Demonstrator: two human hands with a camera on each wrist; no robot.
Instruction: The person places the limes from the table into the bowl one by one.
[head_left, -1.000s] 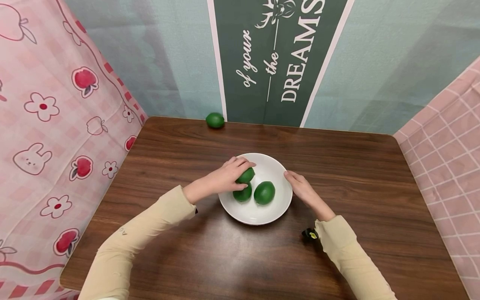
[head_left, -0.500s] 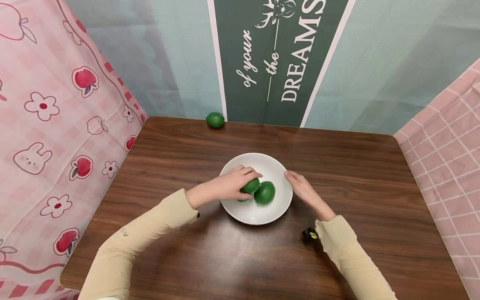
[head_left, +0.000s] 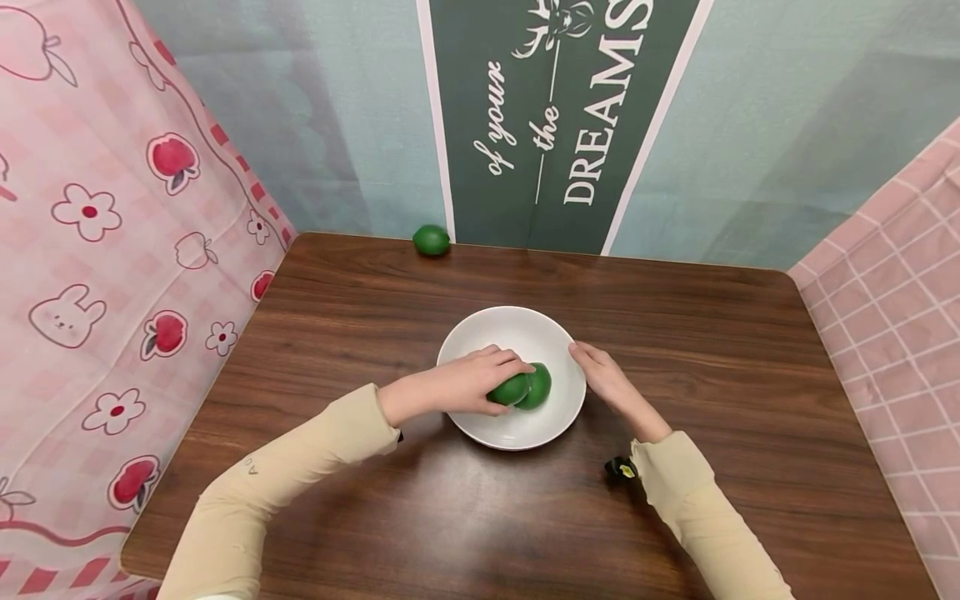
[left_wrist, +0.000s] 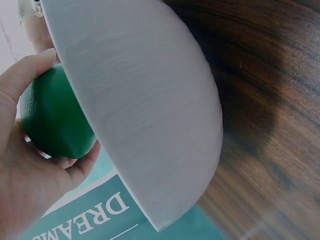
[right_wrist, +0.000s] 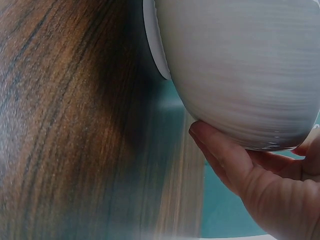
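In the head view, my left hand [head_left: 480, 382] is over the white bowl [head_left: 558, 408], fingers and thumb gripping a green lime [head_left: 510, 389]. A second lime [head_left: 538, 386] lies right against it inside the bowl, partly covered. The left wrist view shows the gripped lime [left_wrist: 57, 112] between thumb and fingers at the bowl's rim. My right hand [head_left: 606, 375] touches the bowl's right side from outside. In the right wrist view, its fairly straight fingers [right_wrist: 220, 150] lie along the outer wall. Whatever sits under my left hand is hidden.
Another lime [head_left: 431, 240] rests at the far edge of the brown wooden table [head_left: 712, 350], against the blue-green backdrop [head_left: 337, 125]. Pink patterned cloth [head_left: 97, 292] hangs at the left, and pink tile-patterned cloth [head_left: 900, 292] at the right.
My left hand has moved right and toward me inside the bowl with the gripped lime, covering the lime formerly seen below it. The right hand and bowl stay put.
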